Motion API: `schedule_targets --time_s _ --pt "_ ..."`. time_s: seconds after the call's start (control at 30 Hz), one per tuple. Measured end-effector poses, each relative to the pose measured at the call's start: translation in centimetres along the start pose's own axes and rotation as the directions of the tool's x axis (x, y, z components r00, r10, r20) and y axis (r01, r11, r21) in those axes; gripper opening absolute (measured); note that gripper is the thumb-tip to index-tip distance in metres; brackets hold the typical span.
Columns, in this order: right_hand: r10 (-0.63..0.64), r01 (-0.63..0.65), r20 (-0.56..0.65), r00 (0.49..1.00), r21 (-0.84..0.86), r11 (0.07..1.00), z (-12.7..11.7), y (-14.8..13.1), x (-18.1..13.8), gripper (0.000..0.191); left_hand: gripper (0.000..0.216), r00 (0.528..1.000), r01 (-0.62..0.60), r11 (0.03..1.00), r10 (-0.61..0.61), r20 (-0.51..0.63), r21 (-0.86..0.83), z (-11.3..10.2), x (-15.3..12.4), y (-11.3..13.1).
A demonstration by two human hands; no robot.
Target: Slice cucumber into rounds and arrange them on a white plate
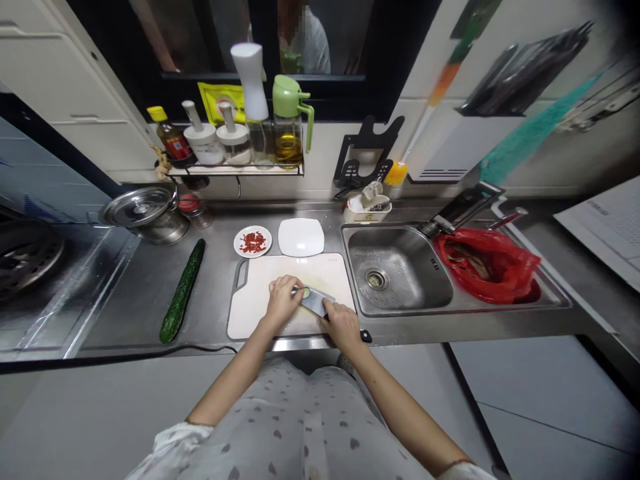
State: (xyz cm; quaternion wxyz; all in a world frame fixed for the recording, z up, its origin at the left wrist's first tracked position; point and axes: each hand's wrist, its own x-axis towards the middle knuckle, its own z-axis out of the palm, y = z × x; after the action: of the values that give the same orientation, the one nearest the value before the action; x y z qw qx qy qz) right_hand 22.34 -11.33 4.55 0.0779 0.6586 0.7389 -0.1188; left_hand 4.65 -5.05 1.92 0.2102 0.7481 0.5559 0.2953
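Note:
My right hand (343,325) is closed around the black handle of a kitchen knife (318,303), whose broad blade points left over the cutting board (253,310). My left hand (285,297) is closed, its fingertips on a small round pale green piece (306,292) right by the blade. The fingers hide most of that piece, so its kind is unclear. Behind the board, a white plate (238,245) bears chopped red bits (253,242) that look like chili. Beside it sits a squarish white plate (301,237). A whole cucumber (183,291) lies on the counter to the left.
To the right is a steel sink (400,273), with a red plastic bag (487,267) at its far side. A lidded steel pot (145,213) and a jar (196,212) stand back left. Bottles and seasoning jars fill a wall shelf (237,171). A cable (200,349) runs along the front edge.

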Motion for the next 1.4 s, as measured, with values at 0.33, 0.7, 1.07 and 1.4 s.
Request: schedule_targets --time_s 0.33,0.7,1.07,1.4 --pt "0.136 -0.133 -0.049 0.990 0.060 0.989 0.8 2.1 0.7 0.037 0.013 0.772 0.517 0.785 -0.600 -0.209 -0.342 -0.7 1.0 -5.4" --pt "0.162 -0.157 -0.043 0.986 0.096 0.983 1.2 2.2 0.4 0.036 0.013 0.520 0.770 0.616 -0.757 -0.395 -0.168 -1.7 3.8 -7.8" --pt "0.174 -0.164 -0.076 0.982 0.122 0.979 1.5 2.4 0.7 0.036 0.017 0.535 0.814 0.581 -0.736 -0.414 0.019 -1.2 4.8 -9.6" --pt "0.179 -0.170 -0.048 0.983 0.162 0.972 1.3 2.2 0.8 0.034 0.018 0.617 0.763 0.631 -0.649 -0.446 0.138 -1.2 4.5 -9.7"
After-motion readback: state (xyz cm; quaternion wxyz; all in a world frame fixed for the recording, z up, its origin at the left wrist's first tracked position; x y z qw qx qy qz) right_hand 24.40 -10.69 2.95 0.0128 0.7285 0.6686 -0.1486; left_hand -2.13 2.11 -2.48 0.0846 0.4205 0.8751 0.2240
